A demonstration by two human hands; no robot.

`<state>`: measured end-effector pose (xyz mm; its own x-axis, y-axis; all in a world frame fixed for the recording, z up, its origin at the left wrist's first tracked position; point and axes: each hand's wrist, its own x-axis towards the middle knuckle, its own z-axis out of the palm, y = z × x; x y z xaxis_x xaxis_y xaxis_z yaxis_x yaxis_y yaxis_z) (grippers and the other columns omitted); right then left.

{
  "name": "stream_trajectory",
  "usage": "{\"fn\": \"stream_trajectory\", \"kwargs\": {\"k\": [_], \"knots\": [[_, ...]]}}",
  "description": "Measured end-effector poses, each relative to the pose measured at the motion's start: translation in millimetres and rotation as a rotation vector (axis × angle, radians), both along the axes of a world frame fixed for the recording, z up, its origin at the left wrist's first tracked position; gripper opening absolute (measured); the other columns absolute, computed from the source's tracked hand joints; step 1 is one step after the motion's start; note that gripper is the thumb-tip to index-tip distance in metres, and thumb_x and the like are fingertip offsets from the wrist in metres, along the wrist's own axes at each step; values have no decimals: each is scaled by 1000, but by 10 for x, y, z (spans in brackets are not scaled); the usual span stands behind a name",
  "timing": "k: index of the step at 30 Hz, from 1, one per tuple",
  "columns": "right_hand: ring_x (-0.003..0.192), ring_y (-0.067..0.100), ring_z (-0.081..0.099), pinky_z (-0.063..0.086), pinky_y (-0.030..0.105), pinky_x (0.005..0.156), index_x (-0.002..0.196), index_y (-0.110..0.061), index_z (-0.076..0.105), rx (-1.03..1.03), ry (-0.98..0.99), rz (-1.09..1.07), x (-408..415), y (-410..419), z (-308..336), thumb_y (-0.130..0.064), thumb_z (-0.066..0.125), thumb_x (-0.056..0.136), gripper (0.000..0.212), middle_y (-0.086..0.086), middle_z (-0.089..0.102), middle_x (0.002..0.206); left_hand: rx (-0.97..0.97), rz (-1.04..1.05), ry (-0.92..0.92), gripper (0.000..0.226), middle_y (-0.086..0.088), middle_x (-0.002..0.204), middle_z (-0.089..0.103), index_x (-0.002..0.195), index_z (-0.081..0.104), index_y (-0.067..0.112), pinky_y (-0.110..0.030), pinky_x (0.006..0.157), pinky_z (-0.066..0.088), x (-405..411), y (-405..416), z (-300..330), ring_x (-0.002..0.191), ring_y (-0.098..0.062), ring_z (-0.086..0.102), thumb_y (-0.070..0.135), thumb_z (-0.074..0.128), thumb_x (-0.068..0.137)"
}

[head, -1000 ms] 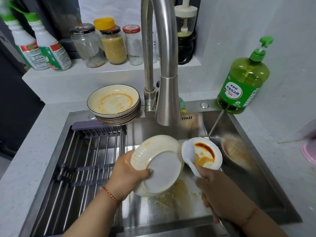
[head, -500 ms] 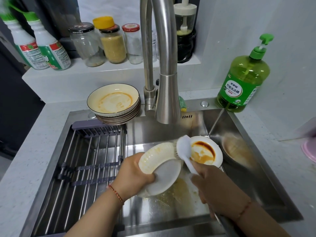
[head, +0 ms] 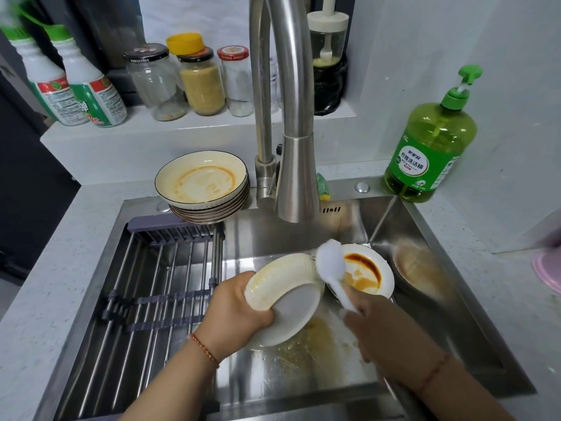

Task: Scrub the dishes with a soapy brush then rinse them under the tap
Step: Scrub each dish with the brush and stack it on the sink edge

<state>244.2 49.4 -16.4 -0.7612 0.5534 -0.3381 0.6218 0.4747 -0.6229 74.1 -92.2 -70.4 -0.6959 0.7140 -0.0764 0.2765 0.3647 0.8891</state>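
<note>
My left hand grips a cream plate by its rim, tilted with its underside toward me, above the steel sink. My right hand holds the handle of a white dish brush, whose head sits against the plate's upper right edge. Behind the brush a small white dish with brown sauce lies in the sink. A stack of dirty sauce-stained plates stands on the sink's back rim. The tap hangs over the sink with no water running.
A metal drying rack spans the sink's left half. A green dish-soap pump bottle stands at the back right corner. Jars and cleaner bottles line the rear ledge. A pink object lies on the right counter.
The plate has tipped further over in my left hand, so less of its underside faces me. The brush has shifted left and up along the plate's rim.
</note>
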Motion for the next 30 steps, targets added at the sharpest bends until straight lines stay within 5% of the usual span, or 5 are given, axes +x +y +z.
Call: {"fn": "stream_trajectory", "kwargs": {"k": [4, 9, 14, 21, 30], "knots": [[56, 3, 50, 45, 22, 64, 114, -23, 55, -26, 15, -23, 35, -73, 56, -26, 44, 96, 22, -10, 51, 65, 9, 11, -19, 31, -1, 71, 69, 79, 68, 13, -21, 55, 48, -28, -5, 32, 61, -4, 60, 14, 69, 48], [120, 6, 47, 35, 19, 94, 147, -39, 15, 83, -6, 120, 14, -466, 282, -37, 35, 100, 51, -10, 48, 137, 6, 18, -31, 21, 9, 59, 62, 70, 63, 15, -16, 50, 42, -12, 45, 42, 53, -1, 53, 13, 68, 50], [50, 3, 51, 49, 23, 64, 116, -25, 54, -10, -67, -45, 95, -82, 151, -25, 42, 96, 23, -8, 54, 57, 13, -15, 84, 26, 1, 69, 65, 76, 67, 15, -16, 51, 43, -14, 8, 197, 58, -3, 56, 16, 68, 51], [56, -3, 46, 36, 13, 60, 136, -47, 34, -42, 54, 12, 172, -330, 323, -38, 39, 95, 42, -13, 47, 59, 48, -32, 230, 17, 3, 69, 59, 65, 58, 16, -19, 47, 38, -48, 17, 364, 56, -8, 52, 15, 69, 52], [36, 4, 43, 39, 18, 41, 97, -50, 48, -262, 95, -205, 294, -127, 333, -25, 46, 96, 25, -4, 46, 40, 82, 4, 420, 19, 7, 83, 61, 69, 61, 21, -21, 47, 43, -124, -335, 763, 72, -11, 60, 19, 72, 54]]}}
